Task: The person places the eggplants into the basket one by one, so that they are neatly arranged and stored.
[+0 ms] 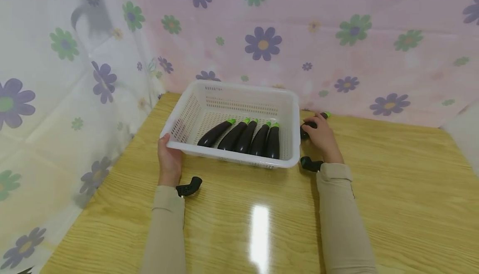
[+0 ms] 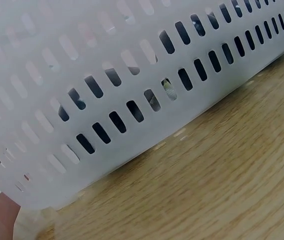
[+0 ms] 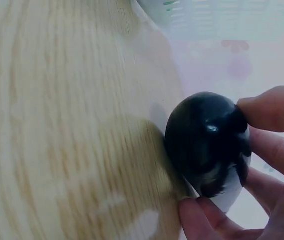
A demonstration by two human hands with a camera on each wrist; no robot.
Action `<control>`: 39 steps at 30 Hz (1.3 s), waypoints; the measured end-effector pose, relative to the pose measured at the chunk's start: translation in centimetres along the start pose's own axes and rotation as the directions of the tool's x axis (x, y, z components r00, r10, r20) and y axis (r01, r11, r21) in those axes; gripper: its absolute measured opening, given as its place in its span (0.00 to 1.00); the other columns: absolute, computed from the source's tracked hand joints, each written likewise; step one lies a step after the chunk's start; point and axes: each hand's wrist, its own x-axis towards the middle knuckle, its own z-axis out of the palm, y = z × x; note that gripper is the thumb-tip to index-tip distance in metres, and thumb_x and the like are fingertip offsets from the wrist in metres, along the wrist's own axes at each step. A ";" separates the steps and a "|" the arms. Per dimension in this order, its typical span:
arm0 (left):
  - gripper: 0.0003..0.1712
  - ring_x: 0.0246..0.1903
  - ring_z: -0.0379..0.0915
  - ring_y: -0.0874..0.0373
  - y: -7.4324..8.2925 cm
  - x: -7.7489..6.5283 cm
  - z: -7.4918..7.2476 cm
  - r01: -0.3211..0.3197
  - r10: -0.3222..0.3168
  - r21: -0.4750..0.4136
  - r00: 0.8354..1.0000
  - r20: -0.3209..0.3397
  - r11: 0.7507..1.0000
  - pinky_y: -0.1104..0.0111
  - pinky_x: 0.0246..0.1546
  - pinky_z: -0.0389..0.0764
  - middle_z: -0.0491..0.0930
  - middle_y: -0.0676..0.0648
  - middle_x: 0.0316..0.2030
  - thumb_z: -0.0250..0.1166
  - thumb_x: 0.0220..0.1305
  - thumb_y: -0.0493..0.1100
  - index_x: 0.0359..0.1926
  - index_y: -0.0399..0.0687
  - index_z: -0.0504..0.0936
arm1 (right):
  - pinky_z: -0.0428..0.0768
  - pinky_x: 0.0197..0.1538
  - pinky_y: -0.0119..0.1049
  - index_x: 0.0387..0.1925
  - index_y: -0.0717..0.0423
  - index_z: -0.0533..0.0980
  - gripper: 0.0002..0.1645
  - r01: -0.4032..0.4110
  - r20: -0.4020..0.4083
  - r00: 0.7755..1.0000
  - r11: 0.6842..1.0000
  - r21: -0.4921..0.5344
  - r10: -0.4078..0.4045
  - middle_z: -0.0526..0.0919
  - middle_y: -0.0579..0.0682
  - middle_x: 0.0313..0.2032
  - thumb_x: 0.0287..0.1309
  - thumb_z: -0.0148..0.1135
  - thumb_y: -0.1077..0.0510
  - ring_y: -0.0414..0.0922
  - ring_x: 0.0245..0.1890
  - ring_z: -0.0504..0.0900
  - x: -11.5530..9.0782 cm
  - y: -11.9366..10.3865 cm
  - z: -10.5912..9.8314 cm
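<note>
A white plastic basket point(image 1: 232, 153) with slotted walls holds several dark purple eggplants point(image 1: 245, 137) with green stem ends, lying side by side toward its front right. My left hand point(image 1: 170, 161) grips the basket at its front left corner, thumb over the rim; the fingers are mostly hidden. In the left wrist view the slotted basket wall point(image 2: 132, 95) fills the upper part. Just right of the basket, my right hand point(image 1: 321, 136) holds another eggplant point(image 3: 209, 142). Thumb and fingers curl round its glossy body, close over the tabletop, and its green tip points toward the back.
The wood-grain table point(image 1: 404, 195) extends in front and to the right. A flower-print cloth point(image 1: 292, 24) hangs behind the table and along its left side. A black wrist device point(image 1: 189, 186) is on the left arm, another point(image 1: 310, 164) on the right.
</note>
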 end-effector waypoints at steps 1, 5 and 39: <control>0.28 0.61 0.53 0.56 0.1 0.1 0.0 0.002 -0.002 -0.004 1.000 -0.002 1.000 0.63 0.61 0.50 0.59 0.48 0.62 0.43 0.62 0.52 0.62 0.50 0.60 | 0.40 0.60 0.60 0.57 0.60 0.65 0.26 -0.009 0.003 1.000 1.000 0.012 0.009 0.40 0.55 0.68 0.63 0.46 0.50 0.59 0.66 0.36 -0.1 -0.2 0.0; 0.28 0.61 0.54 0.57 0.2 0.1 0.0 0.026 -0.027 -0.012 0.999 -0.017 1.000 0.63 0.61 0.50 0.60 0.49 0.62 0.44 0.62 0.52 0.62 0.51 0.60 | 0.45 0.61 0.57 0.57 0.60 0.67 0.24 -0.035 0.002 0.999 0.999 0.019 0.035 0.43 0.54 0.68 0.63 0.45 0.52 0.58 0.66 0.39 -0.4 -0.8 -0.1; 0.29 0.61 0.53 0.57 0.3 -0.1 -0.1 0.029 -0.029 0.017 1.000 -0.012 0.999 0.63 0.61 0.50 0.59 0.49 0.62 0.45 0.61 0.53 0.63 0.51 0.59 | 0.50 0.58 0.60 0.68 0.50 0.34 0.49 -0.094 0.158 0.980 0.983 -0.155 0.119 0.45 0.64 0.66 0.56 0.41 0.33 0.64 0.63 0.47 -0.4 -2.0 0.5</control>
